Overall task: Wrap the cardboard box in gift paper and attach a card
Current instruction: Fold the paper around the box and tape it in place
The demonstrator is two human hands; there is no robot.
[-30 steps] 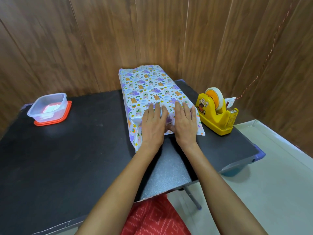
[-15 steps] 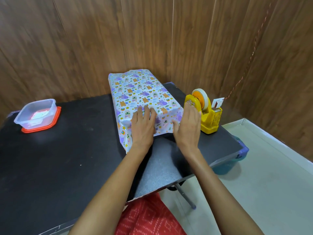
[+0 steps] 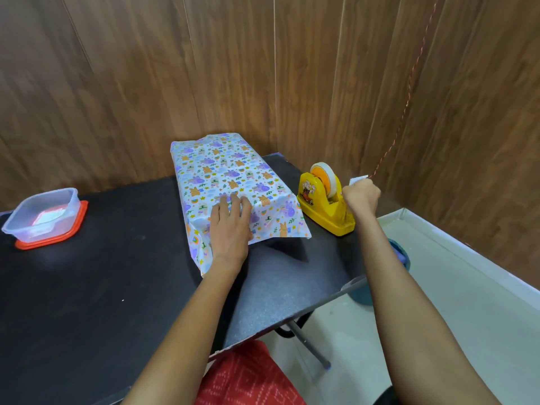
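Note:
The box wrapped in animal-print gift paper (image 3: 222, 171) lies lengthwise on the black table (image 3: 102, 287). At its near end a loose paper flap (image 3: 280, 226) sticks out over the table. My left hand (image 3: 230, 226) lies flat on that near end, pressing the paper down. My right hand (image 3: 362, 197) is closed at the cutter end of the yellow tape dispenser (image 3: 318, 206), right of the box. The tape strip itself is hidden by the fingers. A small white card (image 3: 357, 180) on a red string (image 3: 409, 83) shows just behind my right hand.
A clear plastic container on an orange lid (image 3: 43, 214) stands at the table's far left. Wooden wall panels close off the back and right. A blue object (image 3: 399, 252) sits on the floor beside the table's right edge.
My right hand has left the box's near end and moved right to the tape dispenser, closing there. My left hand has stayed pressed on the paper.

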